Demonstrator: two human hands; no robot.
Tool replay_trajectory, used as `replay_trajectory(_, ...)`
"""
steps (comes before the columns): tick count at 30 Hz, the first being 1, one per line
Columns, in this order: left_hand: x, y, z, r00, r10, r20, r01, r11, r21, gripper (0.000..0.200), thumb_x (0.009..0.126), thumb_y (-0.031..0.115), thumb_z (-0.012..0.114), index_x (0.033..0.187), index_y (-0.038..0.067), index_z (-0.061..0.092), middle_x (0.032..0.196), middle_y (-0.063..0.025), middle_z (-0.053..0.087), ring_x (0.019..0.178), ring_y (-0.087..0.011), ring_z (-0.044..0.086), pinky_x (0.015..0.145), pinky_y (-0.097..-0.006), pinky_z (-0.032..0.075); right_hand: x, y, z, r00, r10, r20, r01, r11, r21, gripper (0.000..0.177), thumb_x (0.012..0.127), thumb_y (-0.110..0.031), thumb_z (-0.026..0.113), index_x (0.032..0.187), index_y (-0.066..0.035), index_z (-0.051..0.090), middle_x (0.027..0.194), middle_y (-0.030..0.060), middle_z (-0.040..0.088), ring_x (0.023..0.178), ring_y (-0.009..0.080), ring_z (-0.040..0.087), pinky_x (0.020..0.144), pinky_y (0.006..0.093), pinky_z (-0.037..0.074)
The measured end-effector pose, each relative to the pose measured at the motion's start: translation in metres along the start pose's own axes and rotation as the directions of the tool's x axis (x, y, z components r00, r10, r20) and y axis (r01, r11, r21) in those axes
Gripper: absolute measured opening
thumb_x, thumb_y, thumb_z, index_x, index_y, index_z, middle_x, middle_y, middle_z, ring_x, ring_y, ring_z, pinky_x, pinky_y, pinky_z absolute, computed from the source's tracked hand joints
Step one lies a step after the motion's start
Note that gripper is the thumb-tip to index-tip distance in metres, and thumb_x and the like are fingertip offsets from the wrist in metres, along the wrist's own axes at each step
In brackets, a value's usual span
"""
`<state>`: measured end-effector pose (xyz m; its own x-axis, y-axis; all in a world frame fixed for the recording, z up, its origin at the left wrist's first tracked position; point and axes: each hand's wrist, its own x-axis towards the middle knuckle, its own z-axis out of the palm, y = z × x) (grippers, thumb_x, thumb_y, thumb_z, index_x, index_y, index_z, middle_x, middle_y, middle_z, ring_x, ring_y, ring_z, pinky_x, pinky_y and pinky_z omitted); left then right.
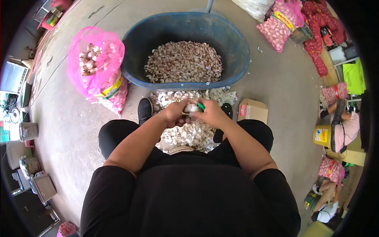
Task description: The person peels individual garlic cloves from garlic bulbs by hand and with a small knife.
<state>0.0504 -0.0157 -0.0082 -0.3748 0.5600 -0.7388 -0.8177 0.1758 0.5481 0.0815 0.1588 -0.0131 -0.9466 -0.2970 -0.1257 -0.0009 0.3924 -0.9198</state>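
Note:
A whitish garlic bulb (192, 108) is between my two hands, in front of the tub. My left hand (173, 113) is closed around the bulb from the left. In my right hand (211, 113) is a small tool with a green handle (201, 106), close against the bulb; its working end is hidden. Below my hands, pale garlic skins (179, 135) cover the floor between my feet. Just beyond them stands a large dark blue tub (231, 75) with many loose garlic cloves (183, 63) in it.
An open pink mesh bag (96, 75) of garlic bulbs stands left of the tub. A cardboard box (256, 110) lies by my right foot. More garlic sacks (278, 25) are at upper right. Two other people sit at far right, one near a yellow bucket (321, 135).

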Motion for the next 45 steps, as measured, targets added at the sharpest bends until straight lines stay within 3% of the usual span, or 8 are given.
replay_trajectory(5, -0.038, -0.003, 0.01, 0.951, 0.31, 0.007, -0.305, 0.933, 0.191, 0.042, 0.088, 0.036, 0.044, 0.117, 0.006, 0.043, 0.087, -0.0039, 0.054, 0.063, -0.01, 0.048, 0.057, -0.0239, 0.043, -0.007, -0.026, 0.001, 0.985, 0.166, -0.054, -0.163, 0.985, 0.05, 0.04, 0.072, -0.023, 0.065, 0.099, 0.004, 0.055, 0.079, 0.0181, 0.06, 0.07, 0.0227, 0.058, 0.064, 0.0309, 0.044)
replay_trajectory(9, -0.041, -0.007, -0.001, 0.927, 0.369, -0.062, -0.364, 0.928, 0.078, 0.04, 0.085, 0.025, 0.053, 0.116, 0.003, 0.043, 0.092, -0.0043, 0.055, 0.073, -0.0101, 0.054, 0.064, -0.0253, 0.046, -0.007, -0.038, 0.003, 0.943, -0.104, -0.317, 0.019, 0.966, -0.259, 0.04, 0.072, -0.027, 0.066, 0.096, 0.004, 0.053, 0.071, 0.0122, 0.057, 0.065, 0.0236, 0.055, 0.06, 0.0327, 0.043)
replay_trajectory(12, -0.043, 0.0, -0.012, 0.916, 0.398, -0.043, -0.392, 0.913, 0.11, 0.038, 0.083, 0.019, 0.055, 0.114, 0.002, 0.043, 0.089, -0.0048, 0.057, 0.072, -0.0105, 0.055, 0.065, -0.0243, 0.046, -0.01, -0.069, -0.02, 0.991, 0.093, -0.093, -0.126, 0.86, -0.494, 0.041, 0.069, -0.03, 0.067, 0.092, 0.002, 0.054, 0.076, 0.0158, 0.058, 0.07, 0.028, 0.057, 0.063, 0.0344, 0.043)
replay_trajectory(21, -0.039, 0.032, -0.006, 0.873, 0.487, -0.017, -0.416, 0.764, 0.493, 0.036, 0.071, 0.012, 0.066, 0.101, -0.002, 0.052, 0.08, -0.0041, 0.056, 0.065, -0.0086, 0.052, 0.056, -0.0218, 0.043, 0.016, -0.048, -0.011, 0.989, -0.146, 0.006, 0.136, 0.9, -0.414, 0.024, 0.078, -0.023, 0.059, 0.083, -0.001, 0.053, 0.065, 0.0123, 0.055, 0.055, 0.0234, 0.052, 0.054, 0.0334, 0.041)
replay_trajectory(26, -0.021, 0.039, -0.015, 0.912, 0.411, 0.01, -0.411, 0.909, 0.072, 0.031, 0.077, 0.013, 0.062, 0.102, -0.002, 0.051, 0.088, -0.0065, 0.058, 0.077, -0.0135, 0.058, 0.065, -0.0235, 0.05, 0.024, -0.043, -0.013, 0.999, -0.002, -0.032, 0.003, 1.0, 0.029, 0.017, 0.084, -0.018, 0.053, 0.082, -0.001, 0.05, 0.057, 0.0054, 0.053, 0.052, 0.0135, 0.05, 0.047, 0.0277, 0.04)
replay_trajectory(33, -0.015, 0.044, -0.021, 0.861, 0.474, 0.183, -0.409, 0.861, -0.303, 0.027, 0.08, 0.01, 0.057, 0.104, -0.001, 0.05, 0.093, -0.0073, 0.057, 0.083, -0.0163, 0.058, 0.068, -0.0262, 0.051, 0.028, -0.03, -0.025, 0.991, 0.136, 0.012, -0.109, 0.731, 0.674, 0.013, 0.085, -0.014, 0.049, 0.079, -0.003, 0.049, 0.056, 0.0027, 0.05, 0.042, 0.0065, 0.043, 0.04, 0.022, 0.037)
replay_trajectory(38, -0.003, 0.05, -0.03, 0.844, 0.464, 0.27, -0.332, 0.847, -0.416, 0.031, 0.082, 0.013, 0.056, 0.109, 0.002, 0.047, 0.094, -0.0063, 0.056, 0.085, -0.0157, 0.057, 0.071, -0.0263, 0.05, 0.042, -0.025, -0.046, 0.974, 0.221, -0.044, -0.209, 0.958, 0.195, 0.022, 0.08, -0.016, 0.056, 0.085, 0.005, 0.051, 0.059, 0.0049, 0.052, 0.05, 0.0115, 0.053, 0.044, 0.0249, 0.041)
replay_trajectory(45, 0.023, 0.05, -0.03, 0.863, 0.435, 0.258, -0.36, 0.887, -0.29, 0.046, 0.078, 0.017, 0.061, 0.117, 0.002, 0.042, 0.097, -0.0045, 0.053, 0.08, -0.0121, 0.055, 0.073, -0.0235, 0.047, 0.048, -0.017, -0.032, 0.974, 0.171, -0.146, -0.149, 0.978, 0.149, 0.032, 0.079, -0.026, 0.06, 0.084, 0.004, 0.05, 0.061, 0.0062, 0.053, 0.053, 0.0127, 0.051, 0.051, 0.0292, 0.04)
